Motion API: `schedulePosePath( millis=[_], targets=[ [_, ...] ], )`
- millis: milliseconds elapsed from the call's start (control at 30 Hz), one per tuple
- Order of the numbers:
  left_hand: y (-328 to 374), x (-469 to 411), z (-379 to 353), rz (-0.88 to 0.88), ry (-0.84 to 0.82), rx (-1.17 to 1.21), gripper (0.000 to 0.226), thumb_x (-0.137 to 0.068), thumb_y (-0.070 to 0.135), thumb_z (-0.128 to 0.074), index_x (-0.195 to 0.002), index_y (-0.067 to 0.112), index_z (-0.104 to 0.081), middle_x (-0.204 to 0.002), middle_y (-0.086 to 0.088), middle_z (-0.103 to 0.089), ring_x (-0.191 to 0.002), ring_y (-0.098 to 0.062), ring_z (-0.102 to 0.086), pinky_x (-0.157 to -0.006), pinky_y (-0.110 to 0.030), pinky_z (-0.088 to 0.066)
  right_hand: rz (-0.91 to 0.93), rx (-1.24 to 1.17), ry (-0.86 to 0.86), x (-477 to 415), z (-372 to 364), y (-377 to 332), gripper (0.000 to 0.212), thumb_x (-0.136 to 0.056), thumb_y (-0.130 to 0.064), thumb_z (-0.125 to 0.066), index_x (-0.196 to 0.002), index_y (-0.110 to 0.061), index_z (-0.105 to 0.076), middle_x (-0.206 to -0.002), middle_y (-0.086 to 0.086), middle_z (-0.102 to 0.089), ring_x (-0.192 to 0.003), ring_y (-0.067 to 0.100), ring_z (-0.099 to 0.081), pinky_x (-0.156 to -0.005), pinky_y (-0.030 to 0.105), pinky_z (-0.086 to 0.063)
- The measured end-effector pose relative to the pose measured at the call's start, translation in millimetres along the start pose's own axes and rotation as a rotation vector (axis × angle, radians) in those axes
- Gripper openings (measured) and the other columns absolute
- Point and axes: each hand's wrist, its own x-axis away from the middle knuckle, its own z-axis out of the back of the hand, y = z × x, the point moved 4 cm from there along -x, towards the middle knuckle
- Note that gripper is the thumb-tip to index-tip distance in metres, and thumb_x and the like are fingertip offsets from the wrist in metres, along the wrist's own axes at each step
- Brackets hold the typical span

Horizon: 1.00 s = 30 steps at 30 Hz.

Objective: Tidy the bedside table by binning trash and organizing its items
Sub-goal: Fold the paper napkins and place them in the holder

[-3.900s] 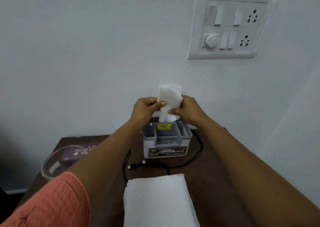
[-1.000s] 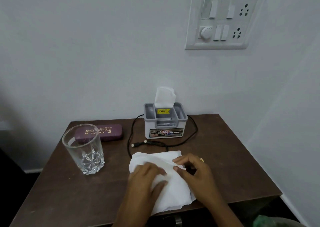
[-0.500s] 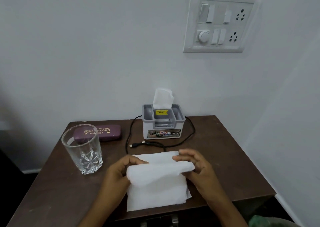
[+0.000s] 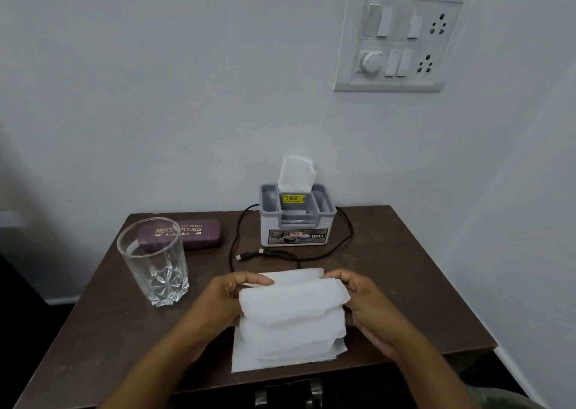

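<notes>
Folding thin white paper tissue (image 4: pixel 291 321) at near edge of dark brown wooden tabletop (image 4: pixel 405 284), left hand (image 4: pixel 218 299) and right hand (image 4: pixel 364 302) grip pinching its side edges; soft, light, tear-prone, best held at edges.

I am in a bedroom at home: before me a small dark brown wooden bedside table (image 4: pixel 405 284) stands against a plain white painted wall (image 4: pixel 156 81). On the table lie a maroon spectacle case (image 4: pixel 199 232) and a clear cut-glass tumbler (image 4: pixel 154 260); above it hangs a white plastic switchboard (image 4: pixel 396 36) with sockets
</notes>
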Motion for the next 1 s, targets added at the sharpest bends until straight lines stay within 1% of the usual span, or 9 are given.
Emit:
schedulePosePath(
  millis=[167, 367, 467, 533, 600, 667, 833, 900, 1000],
  targets=[
    [2, 3, 2, -0.007, -0.078, 0.072, 0.024, -0.083, -0.010, -0.059, -0.078, 0.007, -0.075, -0.098, -0.009, -0.075, -0.086, -0.023, -0.071, -0.074, -0.030, -0.058, 0.030, 0.119, -0.016, 5, 0, -5, 0.024, -0.089, 0.001, -0.051, -0.092, -0.011, -0.071, -0.100, 0.002, -0.071, -0.087, 0.016, -0.068, -0.072, 0.032, -0.054],
    [-4, 7, 4, 0.111, -0.074, 0.263, 0.023, -0.090, -0.001, -0.050, -0.090, 0.006, -0.072, -0.083, -0.011, -0.074, -0.062, -0.014, -0.069, -0.051, -0.022, -0.055, -0.070, -0.009, -0.020, 7, -2, -3, 0.016, -0.091, -0.012, -0.054, -0.098, -0.008, -0.068, -0.090, 0.007, -0.073, -0.074, 0.016, -0.067, -0.060, 0.030, -0.055],
    [-5, 11, 3, 0.193, -0.080, 0.317, 0.022, -0.090, 0.006, -0.052, -0.094, 0.004, -0.074, -0.091, -0.015, -0.074, -0.065, -0.016, -0.071, -0.051, -0.023, -0.057, -0.106, -0.044, -0.035, 7, -5, -4, 0.020, -0.091, -0.019, -0.055, -0.107, -0.012, -0.065, -0.087, 0.002, -0.074, -0.069, 0.012, -0.068, -0.060, 0.029, -0.055],
    [-7, 12, 4, 0.222, -0.064, 0.301, 0.023, -0.089, 0.014, -0.057, -0.102, 0.002, -0.070, -0.099, -0.017, -0.073, -0.072, -0.018, -0.073, -0.055, -0.025, -0.059, -0.071, -0.060, -0.028, 6, -7, -4, 0.020, -0.090, -0.021, -0.058, -0.109, -0.018, -0.063, -0.098, 0.002, -0.074, -0.083, 0.018, -0.071, -0.069, 0.033, -0.057],
    [-7, 12, 5, 0.230, -0.054, 0.242, 0.025, -0.090, 0.018, -0.057, -0.106, 0.002, -0.068, -0.099, -0.016, -0.073, -0.075, -0.019, -0.073, -0.055, -0.025, -0.058, 0.000, -0.082, 0.005, 5, -7, -4, 0.020, -0.089, -0.017, -0.060, -0.109, -0.018, -0.064, -0.103, 0.003, -0.073, -0.093, 0.021, -0.070, -0.077, 0.038, -0.057],
    [-5, 14, 6, 0.220, -0.054, 0.191, 0.025, -0.091, 0.019, -0.056, -0.106, 0.003, -0.067, -0.097, -0.015, -0.074, -0.075, -0.020, -0.073, -0.056, -0.026, -0.058, 0.064, -0.059, 0.045, 3, -7, -3, 0.017, -0.089, -0.014, -0.059, -0.105, -0.015, -0.066, -0.100, 0.008, -0.073, -0.091, 0.022, -0.070, -0.076, 0.040, -0.056],
    [0, 12, 7, 0.123, -0.061, 0.150, 0.027, -0.089, 0.022, -0.058, -0.112, 0.011, -0.064, -0.103, -0.009, -0.074, -0.096, -0.025, -0.070, -0.082, -0.037, -0.056, 0.201, 0.098, 0.112, -2, -3, 5, 0.013, -0.088, -0.003, -0.058, -0.091, -0.009, -0.069, -0.095, 0.012, -0.071, -0.084, 0.021, -0.066, -0.070, 0.038, -0.053],
    [5, 8, 8, 0.078, -0.014, 0.129, 0.028, -0.090, 0.028, -0.056, -0.111, 0.012, -0.066, -0.101, -0.008, -0.074, -0.096, -0.024, -0.070, -0.085, -0.038, -0.054, 0.247, 0.128, 0.152, -4, -3, 7, 0.020, -0.085, 0.008, -0.055, -0.082, -0.007, -0.069, -0.090, 0.003, -0.072, -0.082, 0.016, -0.066, -0.064, 0.030, -0.052],
    [9, -2, 11, 0.152, 0.051, 0.181, 0.048, -0.091, 0.050, -0.042, -0.107, 0.013, -0.069, -0.101, -0.011, -0.074, -0.097, -0.028, -0.069, -0.082, -0.038, -0.056, 0.327, 0.175, 0.192, -5, -1, 10, 0.039, -0.078, 0.021, -0.050, -0.069, -0.012, -0.069, -0.092, -0.007, -0.072, -0.089, 0.007, -0.066, -0.069, 0.026, -0.054]
  ],
)
